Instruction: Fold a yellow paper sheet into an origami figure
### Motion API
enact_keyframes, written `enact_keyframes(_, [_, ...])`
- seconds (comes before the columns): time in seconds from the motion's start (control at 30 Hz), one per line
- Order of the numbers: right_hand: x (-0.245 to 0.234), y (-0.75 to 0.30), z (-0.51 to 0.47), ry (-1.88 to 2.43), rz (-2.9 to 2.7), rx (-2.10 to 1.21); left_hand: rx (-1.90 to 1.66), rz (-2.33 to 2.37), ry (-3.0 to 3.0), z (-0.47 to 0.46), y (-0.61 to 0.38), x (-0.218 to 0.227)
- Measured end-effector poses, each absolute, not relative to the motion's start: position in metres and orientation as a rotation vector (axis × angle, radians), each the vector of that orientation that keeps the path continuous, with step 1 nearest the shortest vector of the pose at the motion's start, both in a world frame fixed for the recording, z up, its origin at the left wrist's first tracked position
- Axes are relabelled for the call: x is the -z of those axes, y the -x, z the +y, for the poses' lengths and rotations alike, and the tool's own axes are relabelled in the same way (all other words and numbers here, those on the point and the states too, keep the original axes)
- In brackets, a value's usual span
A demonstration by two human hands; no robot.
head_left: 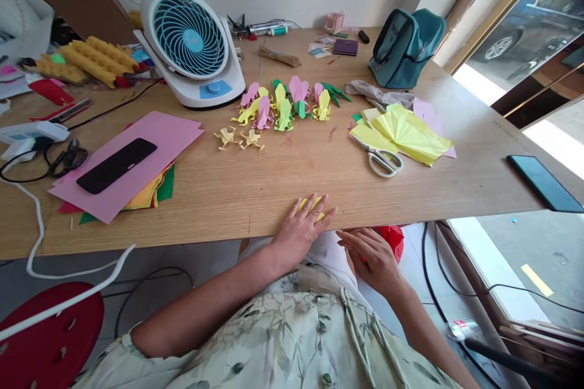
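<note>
My left hand (303, 228) lies flat on the wooden table's front edge (228, 194), fingers spread over a small yellow paper piece (312, 205). My right hand (370, 255) hangs just below the table edge, fingers loosely apart, holding nothing I can see. Farther back lie several folded paper figures (283, 106) in pink, yellow and green, two small yellow ones (239, 137), a stack of yellow folded paper (404, 132) and white-handled scissors (382, 160).
A white and blue fan (191, 45) stands at the back left. Pink sheets (137, 161) with a black case (116, 164) lie left. A teal bag (404, 42) sits back right, a phone (542, 182) at the right edge. A red stool (50, 334) stands lower left.
</note>
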State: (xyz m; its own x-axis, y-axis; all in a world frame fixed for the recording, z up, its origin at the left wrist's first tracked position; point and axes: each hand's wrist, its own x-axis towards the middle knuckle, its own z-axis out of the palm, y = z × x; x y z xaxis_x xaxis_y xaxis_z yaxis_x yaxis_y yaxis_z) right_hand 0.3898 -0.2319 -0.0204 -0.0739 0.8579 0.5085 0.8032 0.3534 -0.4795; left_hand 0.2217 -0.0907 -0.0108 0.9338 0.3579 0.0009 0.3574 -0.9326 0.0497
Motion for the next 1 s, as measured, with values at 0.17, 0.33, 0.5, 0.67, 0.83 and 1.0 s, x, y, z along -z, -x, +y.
enact_keyframes(0.17, [0.009, -0.388, -0.231, 1.437, -1.824, -0.078, -0.152, 0.530, -3.110, -0.096, -0.212, 0.017])
enact_keyframes(0.33, [-0.004, -0.383, -0.221, 1.393, -1.667, -0.077, -0.429, 0.310, -2.805, -0.077, -0.198, 0.011])
enact_keyframes(0.5, [-0.011, -0.367, -0.182, 1.410, -1.215, -0.418, -0.780, 0.491, -1.933, -0.048, -0.194, -0.028])
enact_keyframes(0.67, [-0.023, -0.348, -0.124, 1.154, -0.967, -1.040, -0.892, 0.522, -1.348, -0.040, -0.206, -0.062])
enact_keyframes(0.83, [-0.025, -0.343, -0.090, 1.131, -0.830, -1.087, -0.868, 0.441, -1.045, -0.032, -0.216, -0.051])
enact_keyframes(1.0, [-0.031, -0.358, -0.079, 1.166, -0.873, -1.074, -0.837, 0.631, -1.116, -0.010, -0.209, -0.039])
